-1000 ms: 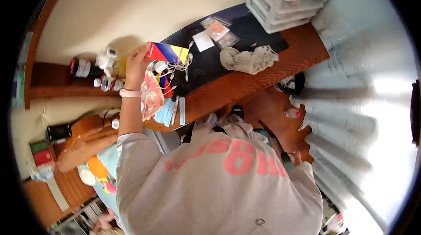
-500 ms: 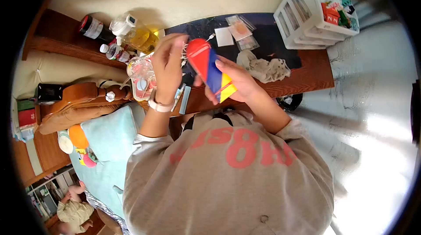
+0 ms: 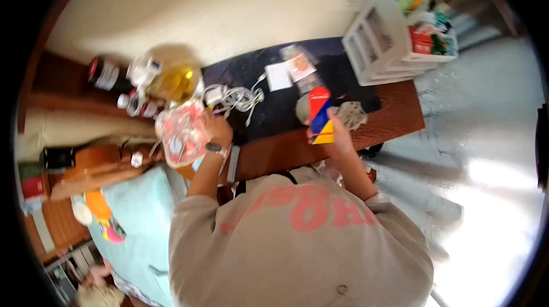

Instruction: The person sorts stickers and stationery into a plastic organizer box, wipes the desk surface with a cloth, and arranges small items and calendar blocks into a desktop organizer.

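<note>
A slim red, blue and yellow box [image 3: 321, 113] stands nearly upright in my right hand [image 3: 339, 138], its fingers and thumb closed around the lower half. Behind it on the desk lies a crumpled, spotted pale cloth [image 3: 351, 115]. My left hand [image 3: 218, 128], with a white-banded watch on the wrist, is at the right edge of a pinkish basket [image 3: 171, 157] filled with clear plastic items. Its fingers are blurred and partly hidden, so their grip is unclear. Just beyond that hand, a white coiled cable [image 3: 243, 99] lies on the dark desk mat.
A dark mat [image 3: 274, 118] covers much of the wooden desk [image 3: 394, 107]. White drawers [image 3: 372, 49] stand at the back right, with items on top. Bottles, including one of yellow liquid [image 3: 178, 82], stand back left. Cards and sleeves [image 3: 299, 68] lie centrally. Another person [image 3: 100, 292] is lower left.
My left hand has left the box's upper end and moved to the basket. My right hand has carried the box rightwards, turning it more upright. The view has shifted, showing the cable fully.
</note>
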A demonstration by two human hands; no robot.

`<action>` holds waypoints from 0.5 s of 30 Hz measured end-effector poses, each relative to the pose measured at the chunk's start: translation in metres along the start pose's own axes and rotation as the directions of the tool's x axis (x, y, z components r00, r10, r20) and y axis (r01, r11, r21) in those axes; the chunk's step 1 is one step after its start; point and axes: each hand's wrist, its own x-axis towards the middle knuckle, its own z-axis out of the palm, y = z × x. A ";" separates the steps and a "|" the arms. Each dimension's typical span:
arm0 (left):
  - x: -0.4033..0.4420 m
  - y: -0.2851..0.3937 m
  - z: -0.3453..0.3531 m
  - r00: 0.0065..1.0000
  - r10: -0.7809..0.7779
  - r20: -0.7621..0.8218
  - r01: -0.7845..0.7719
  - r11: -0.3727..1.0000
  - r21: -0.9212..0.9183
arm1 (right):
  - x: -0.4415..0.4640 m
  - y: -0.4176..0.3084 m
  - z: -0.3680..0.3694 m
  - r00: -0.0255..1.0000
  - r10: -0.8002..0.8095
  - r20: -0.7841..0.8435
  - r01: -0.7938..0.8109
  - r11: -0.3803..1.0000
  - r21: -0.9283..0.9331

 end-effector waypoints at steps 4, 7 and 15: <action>0.009 0.007 -0.006 0.998 -0.018 0.066 0.016 1.000 0.023 | -0.007 -0.011 -0.005 0.990 0.134 0.037 -0.133 0.991 -0.013; 0.000 0.012 -0.042 0.990 -0.118 0.076 0.122 0.991 -0.045 | -0.011 -0.020 -0.021 0.981 0.174 0.088 -0.178 0.983 0.046; -0.004 0.031 -0.069 0.995 0.086 0.048 -0.053 0.874 -0.484 | -0.011 -0.047 -0.065 0.986 0.166 0.008 -0.166 0.986 0.004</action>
